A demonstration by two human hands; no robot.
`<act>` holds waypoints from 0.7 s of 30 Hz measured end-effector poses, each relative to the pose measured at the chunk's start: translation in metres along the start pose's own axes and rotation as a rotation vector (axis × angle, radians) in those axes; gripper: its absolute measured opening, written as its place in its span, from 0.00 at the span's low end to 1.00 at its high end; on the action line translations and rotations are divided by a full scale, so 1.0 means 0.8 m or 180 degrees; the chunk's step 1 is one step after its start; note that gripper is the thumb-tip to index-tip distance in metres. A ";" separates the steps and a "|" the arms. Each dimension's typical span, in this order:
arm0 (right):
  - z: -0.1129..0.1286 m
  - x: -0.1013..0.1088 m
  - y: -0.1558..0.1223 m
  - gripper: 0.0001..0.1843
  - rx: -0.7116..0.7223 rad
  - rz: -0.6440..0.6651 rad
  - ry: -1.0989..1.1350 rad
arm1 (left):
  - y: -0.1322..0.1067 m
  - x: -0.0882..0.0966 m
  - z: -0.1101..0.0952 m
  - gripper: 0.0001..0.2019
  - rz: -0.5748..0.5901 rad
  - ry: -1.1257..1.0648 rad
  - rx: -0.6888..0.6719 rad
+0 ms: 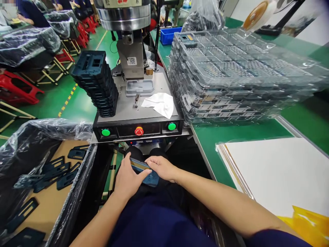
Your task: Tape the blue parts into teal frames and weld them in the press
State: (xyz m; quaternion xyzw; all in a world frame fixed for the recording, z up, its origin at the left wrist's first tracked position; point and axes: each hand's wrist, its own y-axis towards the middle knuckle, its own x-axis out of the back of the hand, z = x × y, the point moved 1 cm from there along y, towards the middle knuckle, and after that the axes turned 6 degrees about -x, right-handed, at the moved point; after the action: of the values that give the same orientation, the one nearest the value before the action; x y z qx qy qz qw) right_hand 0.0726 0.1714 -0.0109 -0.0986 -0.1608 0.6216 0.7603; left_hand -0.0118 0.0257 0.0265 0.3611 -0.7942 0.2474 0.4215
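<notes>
Hold the blue part (153,179) steady on your lap, left hand (128,178) pinching it, while the pressed-together fingers of your right hand (162,168) bear evenly on its yellow strip (138,166).

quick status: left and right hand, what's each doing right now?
left hand: closed on the blue part, thumb lying across it.
right hand: closed on the same blue part, fingers curled over its top edge.

Red stools (19,90) stand on a green floor (77,103) beside a green workbench (226,132).
</notes>
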 end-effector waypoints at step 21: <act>0.033 0.022 -0.030 0.44 0.1500 0.0057 -0.2478 | 0.017 -0.006 0.051 0.38 -0.0326 -0.3536 0.1507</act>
State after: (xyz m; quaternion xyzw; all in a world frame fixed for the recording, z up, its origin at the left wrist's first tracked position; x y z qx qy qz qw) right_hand 0.0877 0.1821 0.0243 0.3168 -0.2880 0.6386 0.6395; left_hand -0.0407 0.0072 -0.0005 0.5580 -0.8004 0.1713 -0.1366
